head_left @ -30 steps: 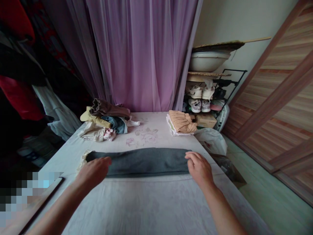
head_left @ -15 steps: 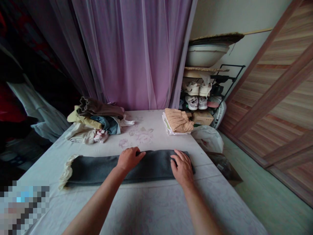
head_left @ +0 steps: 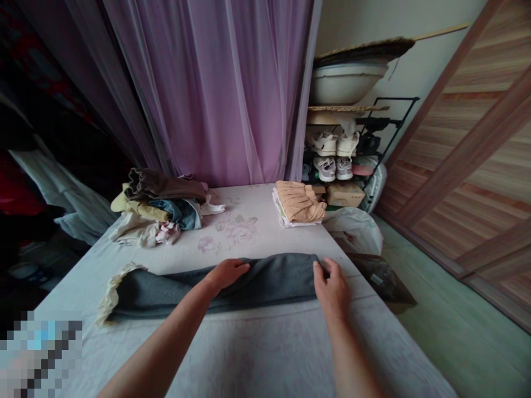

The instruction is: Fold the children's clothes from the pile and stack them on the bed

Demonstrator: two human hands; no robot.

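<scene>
Dark grey trousers (head_left: 269,282), folded lengthwise into a long strip, lie crosswise on the bed (head_left: 249,354). Their gathered cream waistband (head_left: 110,293) is at the left end. My left hand (head_left: 227,273) is closed on the upper edge near the middle, and the cloth ruckles around it; its fingertips are partly hidden. At the right end, my right hand (head_left: 335,284) pinches the hem between thumb and fingers.
A loose heap of clothes (head_left: 161,204) lies at the bed's far left. Folded clothes topped by a peach pleated garment (head_left: 301,200) sit far right. Beyond the right edge are a plastic bag (head_left: 359,229), a shoe rack (head_left: 398,127) and a wooden wardrobe (head_left: 468,166). Purple curtains (head_left: 207,94) hang behind.
My right hand has gone from lying on the trousers to gripping their right end. My left hand has shifted slightly, and the smooth strip now has diagonal creases.
</scene>
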